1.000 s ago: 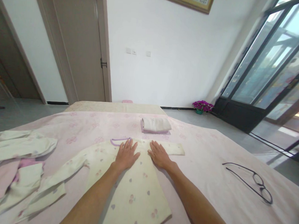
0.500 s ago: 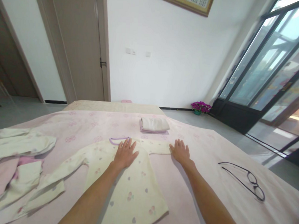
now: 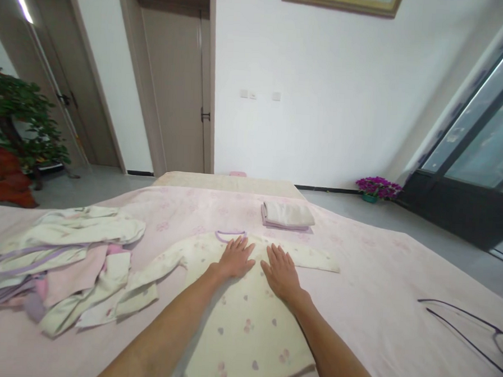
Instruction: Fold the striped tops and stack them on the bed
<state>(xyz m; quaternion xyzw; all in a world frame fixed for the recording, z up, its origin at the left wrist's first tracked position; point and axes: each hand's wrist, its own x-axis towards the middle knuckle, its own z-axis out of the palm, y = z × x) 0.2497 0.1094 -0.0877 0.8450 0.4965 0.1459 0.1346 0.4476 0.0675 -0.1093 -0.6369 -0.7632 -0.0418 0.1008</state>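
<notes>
A pale yellow long-sleeved child's shirt (image 3: 245,317) with small heart and cherry prints and a purple neckline lies spread on the pink bedsheet (image 3: 374,330). Just below the neckline, my left hand (image 3: 236,259) rests flat on the chest, fingers stretched out. My right hand (image 3: 281,271) lies open on the shirt near the right shoulder, a small gap from the left one. The right sleeve extends straight out sideways, while the left sleeve bends down toward a heap of clothes (image 3: 74,263).
Beyond the shirt sits a folded white and pink cloth stack (image 3: 288,215). Black-framed glasses (image 3: 467,329) lie at the right. Purple flowers (image 3: 378,187) stand on the floor by the glass door, and a leafy plant (image 3: 23,120) is at far left.
My right hand has moved left from the sleeve's cuff onto the shirt's shoulder area. My left hand remains on the chest. The view has turned left.
</notes>
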